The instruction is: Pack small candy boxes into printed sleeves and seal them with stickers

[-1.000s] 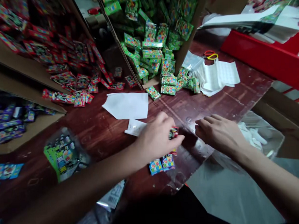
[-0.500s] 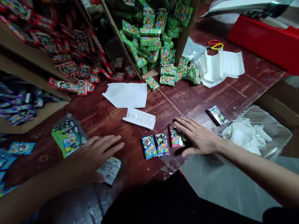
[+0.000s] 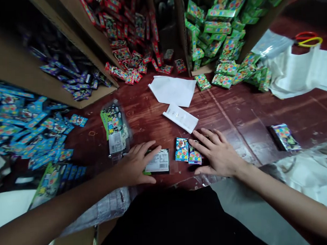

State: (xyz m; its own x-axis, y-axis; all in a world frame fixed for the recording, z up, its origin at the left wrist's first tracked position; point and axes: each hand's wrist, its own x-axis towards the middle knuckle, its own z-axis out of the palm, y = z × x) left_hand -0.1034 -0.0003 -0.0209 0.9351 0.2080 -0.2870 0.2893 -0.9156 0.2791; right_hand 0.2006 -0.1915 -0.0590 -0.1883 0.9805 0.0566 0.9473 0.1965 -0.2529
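The left hand [image 3: 136, 167] lies flat and open, fingertips on the barcoded packet [image 3: 158, 161], the right hand [image 3: 218, 156] spread wide, fingertips pressing small card packs [image 3: 182, 149] just beyond them; these look light, thin and slick, best pinched at an edge

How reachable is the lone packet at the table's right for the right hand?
Probably yes: the right hand rests flat on the small packets, and only bare tabletop lies between it and the lone packet, with nothing stacked in the way.
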